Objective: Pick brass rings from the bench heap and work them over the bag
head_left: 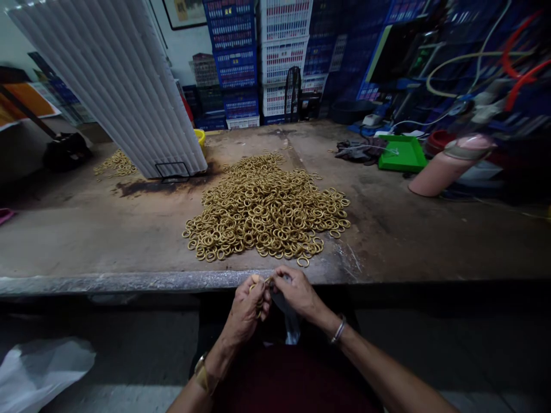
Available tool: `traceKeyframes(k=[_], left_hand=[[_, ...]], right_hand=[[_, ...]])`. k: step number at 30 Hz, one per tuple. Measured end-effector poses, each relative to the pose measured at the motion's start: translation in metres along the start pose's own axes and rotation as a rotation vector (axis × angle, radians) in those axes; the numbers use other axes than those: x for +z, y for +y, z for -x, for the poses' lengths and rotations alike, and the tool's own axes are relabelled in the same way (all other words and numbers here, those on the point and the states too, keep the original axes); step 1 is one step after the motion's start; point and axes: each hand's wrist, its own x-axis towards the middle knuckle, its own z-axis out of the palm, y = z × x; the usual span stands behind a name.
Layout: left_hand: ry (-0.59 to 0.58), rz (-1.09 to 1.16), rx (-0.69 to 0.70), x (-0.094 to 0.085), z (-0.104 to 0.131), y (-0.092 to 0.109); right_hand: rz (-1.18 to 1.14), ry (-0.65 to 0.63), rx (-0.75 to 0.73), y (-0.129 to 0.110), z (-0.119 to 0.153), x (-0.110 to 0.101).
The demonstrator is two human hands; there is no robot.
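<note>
Just in front of the table's near edge, my left hand (250, 304) is closed around several brass-coloured rings (259, 310), partly hidden by the fingers. Close beside it, my right hand (297, 291) pinches at a ring (269, 280) between the two hands; the fingertips cover most of it. A bluish translucent plastic strip or bag (291, 327) hangs below the right hand; whether the hand grips it I cannot tell. Beyond both hands a large heap of the same rings (271, 206) spreads over the table (142, 229), with one loose ring (303, 261) near the edge.
A tall white ribbed panel (124, 86) leans at the left behind a small wire stand (172, 171). To the right are a green tray (402, 154), a pink bottle (447, 166) and a dark cloth (359, 150). Stacked crates (284, 57) line the back. A white bag (47, 367) lies lower left.
</note>
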Motion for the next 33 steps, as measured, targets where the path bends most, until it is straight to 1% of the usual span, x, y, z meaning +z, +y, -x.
traceKeyframes(k=[2,4,7,11,14,16,18,22,24,26,27,30,32,33], left_hand=[[0.009,-0.036,0.02,0.0,0.0,0.0],[0.016,-0.09,0.048,0.0,0.0,0.001],[0.021,-0.17,0.082,0.001,0.0,0.001],[0.038,-0.25,0.107,-0.001,-0.001,-0.001],[0.056,-0.279,0.127,-0.005,-0.001,-0.003],[0.062,-0.292,0.118,-0.005,0.004,-0.003],[0.045,-0.292,0.087,-0.003,0.012,0.0],[-0.079,-0.235,-0.008,0.001,0.026,0.004],[-0.122,-0.279,-0.067,-0.003,0.024,-0.002],[-0.127,-0.42,-0.107,-0.014,0.016,-0.016],[-0.119,-0.51,-0.096,-0.021,0.011,-0.026],[-0.088,-0.844,0.035,-0.039,-0.004,-0.056],[-0.06,-1.065,0.041,-0.042,-0.011,-0.065],[-0.053,-1.134,0.033,-0.038,-0.013,-0.064]], right_hand=[[0.152,-0.027,-0.087,0.002,0.002,0.001],[0.281,-0.086,-0.154,0.004,0.005,0.001],[0.401,-0.137,-0.209,0.006,0.008,0.002],[0.461,-0.172,-0.213,0.004,0.008,0.0],[0.465,-0.255,-0.202,0.0,0.006,-0.005],[0.491,-0.305,-0.188,-0.002,0.006,-0.008],[0.558,-0.315,-0.164,-0.002,0.008,-0.01],[0.749,-0.253,-0.09,-0.001,0.013,-0.01],[0.785,-0.198,-0.092,-0.002,0.014,-0.01],[0.764,-0.097,-0.118,-0.001,0.01,-0.013],[0.746,-0.028,-0.126,0.001,0.007,-0.016],[0.716,0.187,-0.117,0.011,-0.004,-0.029],[0.725,0.289,-0.086,0.02,-0.011,-0.038],[0.731,0.322,-0.075,0.024,-0.014,-0.042]])
